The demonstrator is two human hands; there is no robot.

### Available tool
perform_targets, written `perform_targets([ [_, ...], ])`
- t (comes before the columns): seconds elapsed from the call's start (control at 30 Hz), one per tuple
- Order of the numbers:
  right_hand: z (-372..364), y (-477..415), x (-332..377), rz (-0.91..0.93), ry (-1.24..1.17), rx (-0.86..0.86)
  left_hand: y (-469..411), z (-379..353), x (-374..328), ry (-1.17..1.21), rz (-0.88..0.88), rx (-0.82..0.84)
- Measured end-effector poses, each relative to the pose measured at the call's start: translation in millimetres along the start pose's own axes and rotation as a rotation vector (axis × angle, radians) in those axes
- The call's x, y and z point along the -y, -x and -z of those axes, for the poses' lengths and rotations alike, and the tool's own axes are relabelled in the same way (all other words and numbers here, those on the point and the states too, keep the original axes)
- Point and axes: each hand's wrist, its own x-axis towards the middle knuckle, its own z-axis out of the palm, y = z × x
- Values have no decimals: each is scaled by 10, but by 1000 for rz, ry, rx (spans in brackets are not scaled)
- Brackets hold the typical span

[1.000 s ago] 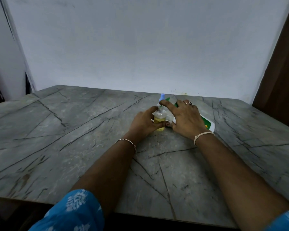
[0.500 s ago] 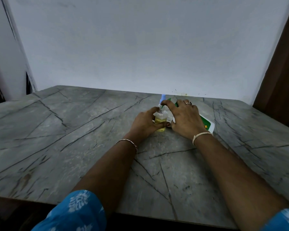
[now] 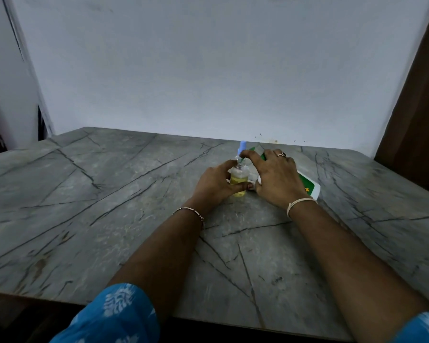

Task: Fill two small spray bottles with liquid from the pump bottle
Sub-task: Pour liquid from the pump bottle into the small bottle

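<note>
Hardly anything has shifted in the last second: the right hand [image 3: 278,179] has drawn its forefinger in, from lying fairly straight against the spray top to hooking down onto the neck just under the blue cap [image 3: 242,146]. Both forearms lie where they did.

The small spray bottle [image 3: 238,178] stands upright on the grey veined counter [image 3: 84,206], a little right of the middle and towards the far wall [image 3: 208,70]. It is clear, with yellow liquid in its lower part. The left hand [image 3: 216,184] grips its body from the left, fingers wrapped behind and the thumb across the front near the base. The right hand's other fingers curve loosely above the pump bottle [image 3: 308,188], and its thumb sits low, close to the left thumb.

That pump bottle, white with a green label, is just behind and to the right of the right hand, which hides most of it; I cannot tell how it lies.

A thin bracelet [image 3: 188,211] circles the left wrist, a pale thread band [image 3: 300,203] the right, and a ring [image 3: 280,154] shows on a right finger. Blue patterned sleeves [image 3: 114,315] fill the near corners.
</note>
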Motion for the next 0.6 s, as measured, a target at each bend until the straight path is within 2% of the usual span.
perform_targets([
  [0.6, 7, 18, -24, 20, -7, -6, -12, 12, -18, 28, 50, 24],
])
